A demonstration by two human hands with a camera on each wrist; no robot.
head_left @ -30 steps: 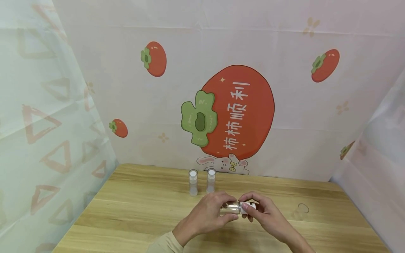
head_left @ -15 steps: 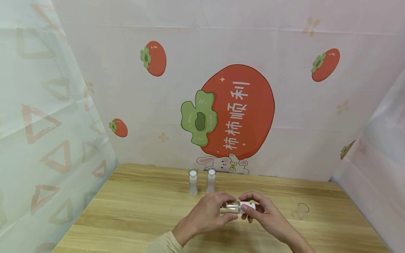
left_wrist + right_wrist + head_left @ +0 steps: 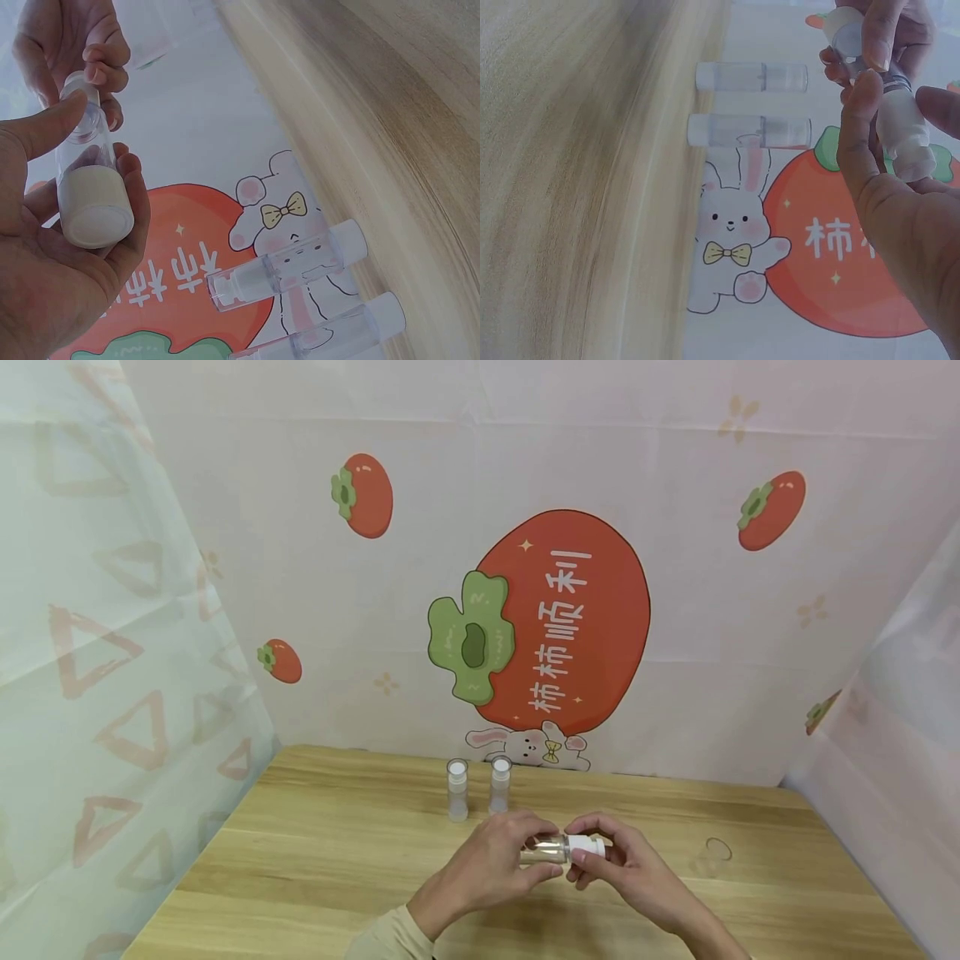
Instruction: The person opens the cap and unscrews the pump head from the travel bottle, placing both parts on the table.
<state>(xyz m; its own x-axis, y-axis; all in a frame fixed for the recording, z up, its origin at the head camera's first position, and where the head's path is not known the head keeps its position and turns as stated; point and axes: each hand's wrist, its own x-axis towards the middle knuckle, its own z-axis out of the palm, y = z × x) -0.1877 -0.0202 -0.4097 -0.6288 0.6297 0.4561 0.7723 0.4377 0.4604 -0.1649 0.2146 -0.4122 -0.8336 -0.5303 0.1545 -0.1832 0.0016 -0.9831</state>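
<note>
Between both hands a clear pump bottle (image 3: 546, 851) lies on its side above the table. My left hand (image 3: 495, 862) grips its transparent body, thumb on the near side. In the left wrist view its white base (image 3: 97, 206) faces the camera, with the left palm beside it. My right hand (image 3: 630, 870) holds the white pump top (image 3: 587, 846) between thumb and fingers; that top also shows in the right wrist view, white and stepped (image 3: 904, 124). Part of the body is hidden behind the left fingers.
Two similar capped bottles (image 3: 457, 792) (image 3: 500, 785) stand upright at the back of the wooden table (image 3: 315, 843). A clear, hollow cap-like piece (image 3: 717, 850) stands on the right, only its rim distinct. A printed cloth backdrop (image 3: 697, 710) rises behind the table.
My right fingers have shifted slightly around the white pump top, and more of it shows now. My left hand keeps its grip on the body. The standing bottles stay put.
</note>
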